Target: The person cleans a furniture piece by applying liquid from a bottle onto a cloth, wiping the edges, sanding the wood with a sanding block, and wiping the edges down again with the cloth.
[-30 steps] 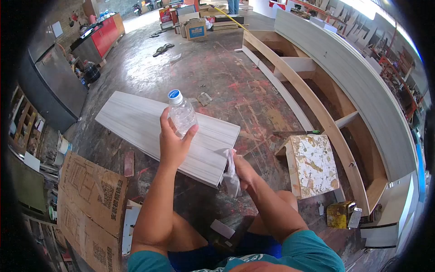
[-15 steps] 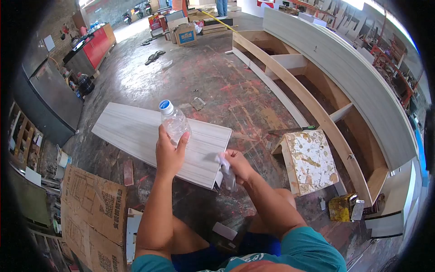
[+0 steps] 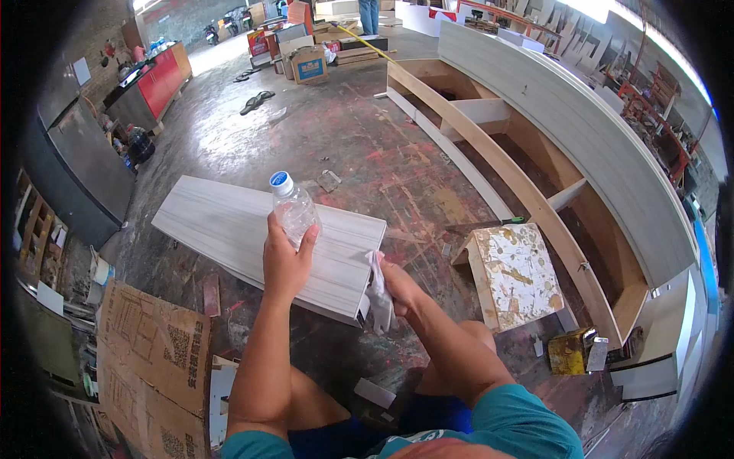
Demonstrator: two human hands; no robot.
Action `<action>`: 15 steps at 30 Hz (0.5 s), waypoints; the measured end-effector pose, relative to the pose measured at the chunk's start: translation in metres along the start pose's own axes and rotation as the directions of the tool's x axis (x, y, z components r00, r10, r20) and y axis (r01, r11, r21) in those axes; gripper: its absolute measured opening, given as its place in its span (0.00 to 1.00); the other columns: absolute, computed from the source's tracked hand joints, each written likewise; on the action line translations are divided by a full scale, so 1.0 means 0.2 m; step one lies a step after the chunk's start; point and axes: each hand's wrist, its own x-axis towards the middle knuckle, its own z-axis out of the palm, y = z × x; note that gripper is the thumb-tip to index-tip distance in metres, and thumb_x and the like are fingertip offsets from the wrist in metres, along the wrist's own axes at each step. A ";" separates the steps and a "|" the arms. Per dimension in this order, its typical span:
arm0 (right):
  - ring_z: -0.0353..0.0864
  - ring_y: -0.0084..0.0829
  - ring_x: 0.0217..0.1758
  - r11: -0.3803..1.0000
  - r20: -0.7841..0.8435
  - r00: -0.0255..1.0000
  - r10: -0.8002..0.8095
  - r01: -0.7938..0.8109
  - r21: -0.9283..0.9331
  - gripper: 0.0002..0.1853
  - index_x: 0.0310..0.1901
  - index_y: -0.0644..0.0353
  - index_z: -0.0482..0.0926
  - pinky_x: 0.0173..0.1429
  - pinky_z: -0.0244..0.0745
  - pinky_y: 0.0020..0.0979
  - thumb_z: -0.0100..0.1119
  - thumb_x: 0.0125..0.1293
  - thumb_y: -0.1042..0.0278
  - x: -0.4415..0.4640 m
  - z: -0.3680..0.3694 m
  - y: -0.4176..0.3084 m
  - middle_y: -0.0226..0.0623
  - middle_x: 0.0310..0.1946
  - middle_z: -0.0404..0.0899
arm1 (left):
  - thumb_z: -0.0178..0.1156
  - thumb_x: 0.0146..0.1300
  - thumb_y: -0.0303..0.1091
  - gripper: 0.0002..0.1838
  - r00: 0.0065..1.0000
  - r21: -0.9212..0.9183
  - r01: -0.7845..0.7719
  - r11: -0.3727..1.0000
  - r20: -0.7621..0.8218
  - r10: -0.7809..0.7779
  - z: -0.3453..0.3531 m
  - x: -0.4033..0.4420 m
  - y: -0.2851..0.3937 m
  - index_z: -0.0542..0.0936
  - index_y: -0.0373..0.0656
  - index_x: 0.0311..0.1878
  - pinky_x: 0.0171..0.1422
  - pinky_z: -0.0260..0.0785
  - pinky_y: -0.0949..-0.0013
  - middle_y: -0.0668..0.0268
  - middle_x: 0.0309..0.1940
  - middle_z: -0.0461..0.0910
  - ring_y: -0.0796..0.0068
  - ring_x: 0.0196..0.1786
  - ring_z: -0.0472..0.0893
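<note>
One hand point(image 3: 287, 264) upright around bottle point(image 3: 293, 216)

The person wears a teal shirt point(image 3: 535, 428) with short sleeves point(image 3: 258, 445) and pale lettering point(image 3: 422, 437) across the chest, plus blue shorts point(image 3: 440, 413); left hand point(image 3: 289, 256) and right hand point(image 3: 399, 287) are bare.

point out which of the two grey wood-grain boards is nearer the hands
The short board, lying flat below the left hand, its near end beside the right hand. The long board is farther off, to the right.
</note>
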 end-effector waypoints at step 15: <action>0.76 0.16 0.29 0.975 0.009 0.976 -0.215 0.216 -0.057 0.15 0.29 0.55 0.77 0.33 0.70 0.25 0.77 0.66 0.64 -0.12 0.09 0.02 0.26 0.30 0.82 | 0.67 0.72 0.49 0.35 1.000 0.024 0.002 1.000 0.004 -0.002 0.02 -0.01 -0.03 0.66 0.34 0.70 0.63 0.73 0.47 0.43 0.57 0.82 0.40 0.61 0.82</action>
